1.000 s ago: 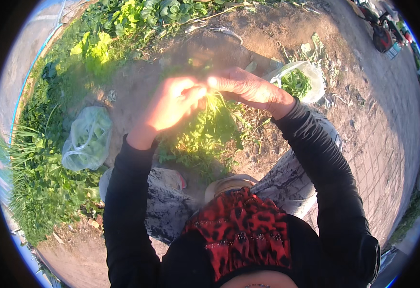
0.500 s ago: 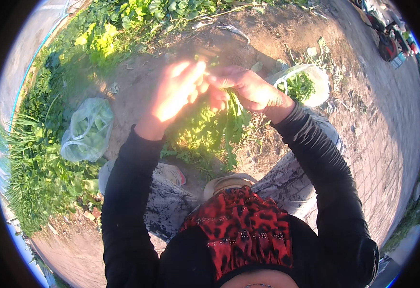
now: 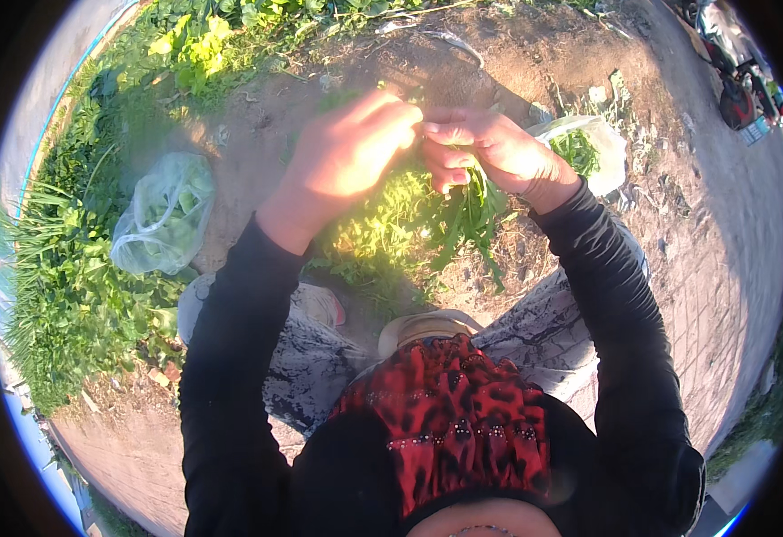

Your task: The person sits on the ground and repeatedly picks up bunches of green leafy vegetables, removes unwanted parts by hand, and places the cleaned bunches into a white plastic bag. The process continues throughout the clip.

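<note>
My right hand [image 3: 499, 157] grips a bunch of green leafy stems [image 3: 467, 228], whose long jagged leaves hang beneath it. My left hand [image 3: 355, 148], washed out by sunlight, has its fingers curled and meets the right one at the fingertips; whatever they hold is hidden. Below both hands a patch of low greens [image 3: 373, 233] grows from the soil. An open white plastic bag with cut greens [image 3: 577, 154] lies just behind my right hand, and a translucent bag of leaves [image 3: 163, 215] is on the ground to the left.
Dense leafy plants [image 3: 87, 277] border the left and far side, with a blue hose beyond them. Bare dirt [image 3: 543, 54] stretches across the back. A paved path [image 3: 696, 286] runs along the right, with a dark red-and-black vehicle [image 3: 736, 103] at its far end. My bent legs frame the patch.
Both hands have shifted upward and to the right. My left fingers have curled over toward the right fingertips, and the leafy stems in my right hand now hang more visibly to the right.
</note>
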